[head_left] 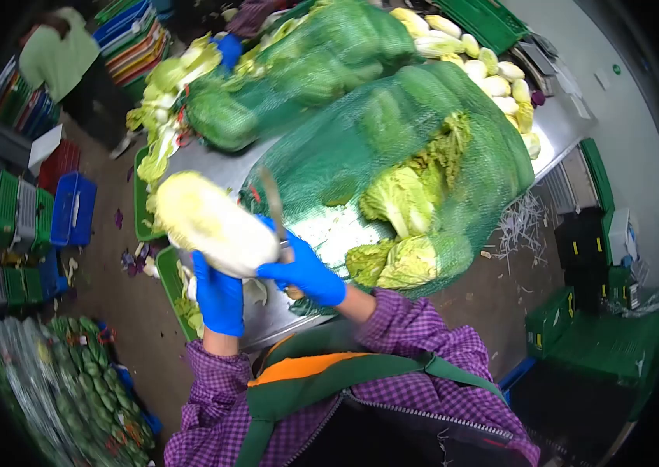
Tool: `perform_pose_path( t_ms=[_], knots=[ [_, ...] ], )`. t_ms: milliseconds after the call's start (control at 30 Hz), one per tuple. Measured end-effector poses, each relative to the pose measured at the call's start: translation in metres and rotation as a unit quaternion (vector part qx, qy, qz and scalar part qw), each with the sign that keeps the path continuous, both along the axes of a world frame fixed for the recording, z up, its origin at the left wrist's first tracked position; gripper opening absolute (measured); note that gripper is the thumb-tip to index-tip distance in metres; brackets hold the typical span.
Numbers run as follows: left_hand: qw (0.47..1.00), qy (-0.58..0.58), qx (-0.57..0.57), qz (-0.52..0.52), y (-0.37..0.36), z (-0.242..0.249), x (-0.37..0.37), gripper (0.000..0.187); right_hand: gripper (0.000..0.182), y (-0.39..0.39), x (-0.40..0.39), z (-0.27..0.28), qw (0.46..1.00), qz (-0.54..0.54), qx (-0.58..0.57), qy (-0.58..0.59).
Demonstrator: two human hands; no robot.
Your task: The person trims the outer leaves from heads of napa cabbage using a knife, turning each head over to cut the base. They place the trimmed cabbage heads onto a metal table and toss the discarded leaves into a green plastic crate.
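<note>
A trimmed, pale napa cabbage (213, 224) is held up over the near left edge of the metal table. My left hand (219, 300), in a blue glove, grips it from below. In my blue-gloved right hand (306, 268) is a knife (272, 198), its blade pointing up and away beside the cabbage. The right thumb lies against the cabbage's base end. To the right, a green mesh sack (329, 167) of cabbages spreads over the table, with loose cabbage leaves (399, 198) at its near side.
Another filled mesh sack (337, 54) lies farther back. Trimmed cabbages (493, 78) are piled at the far right. Green crates (170, 284) with leaf scraps stand along the table's left edge. A person in a light green top (57, 54) stands at the far left, near stacked crates.
</note>
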State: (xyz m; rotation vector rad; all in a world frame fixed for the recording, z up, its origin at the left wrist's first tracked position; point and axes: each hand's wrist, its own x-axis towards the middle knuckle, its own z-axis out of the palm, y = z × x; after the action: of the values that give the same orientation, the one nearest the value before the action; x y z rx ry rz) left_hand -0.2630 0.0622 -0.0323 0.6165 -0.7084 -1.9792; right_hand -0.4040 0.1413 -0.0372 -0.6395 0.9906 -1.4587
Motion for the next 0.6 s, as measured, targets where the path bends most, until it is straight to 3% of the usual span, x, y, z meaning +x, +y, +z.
perform_pose_path(
  t_ms=[100,167,233,300,333,400,433,500,567,600],
  knots=[
    [0.976,-0.065,-0.158,-0.133,0.015,0.011,-0.056,0.075,0.045,0.041,-0.076,-0.002,0.966,-0.092,-0.042,-0.237],
    [0.931,-0.094,-0.187,-0.299,0.023,0.008,-0.089,0.064,0.032,0.076,-0.130,0.005,0.951,-0.222,-0.031,-0.211],
    [0.906,-0.182,-0.134,-0.359,0.030,-0.013,-0.131,0.043,0.038,0.117,-0.198,0.010,0.936,-0.296,-0.048,-0.183],
    [0.890,-0.286,-0.134,-0.328,0.027,-0.065,-0.163,0.040,0.033,0.154,-0.262,0.041,0.912,-0.377,-0.068,-0.147],
    [0.888,-0.283,-0.141,-0.335,0.023,-0.088,-0.178,0.040,0.031,0.175,-0.296,0.048,0.893,-0.427,-0.055,-0.128],
    [0.881,-0.342,-0.240,-0.223,0.007,-0.125,-0.212,0.038,0.026,0.209,-0.360,0.061,0.851,-0.520,-0.037,-0.070],
    [0.880,-0.340,-0.245,-0.225,-0.006,-0.139,-0.229,0.038,0.023,0.223,-0.388,0.065,0.825,-0.563,-0.030,-0.031],
    [0.828,-0.441,-0.263,-0.226,-0.026,-0.157,-0.259,0.038,0.018,0.249,-0.448,0.059,0.786,-0.618,0.009,-0.009],
    [0.856,-0.405,-0.250,-0.203,-0.030,-0.165,-0.293,0.038,0.024,0.264,-0.501,0.043,0.748,-0.663,0.021,0.029],
    [0.885,-0.374,-0.185,-0.207,-0.036,-0.173,-0.310,0.029,0.023,0.267,-0.528,0.031,0.731,-0.682,0.020,0.026]
  ],
)
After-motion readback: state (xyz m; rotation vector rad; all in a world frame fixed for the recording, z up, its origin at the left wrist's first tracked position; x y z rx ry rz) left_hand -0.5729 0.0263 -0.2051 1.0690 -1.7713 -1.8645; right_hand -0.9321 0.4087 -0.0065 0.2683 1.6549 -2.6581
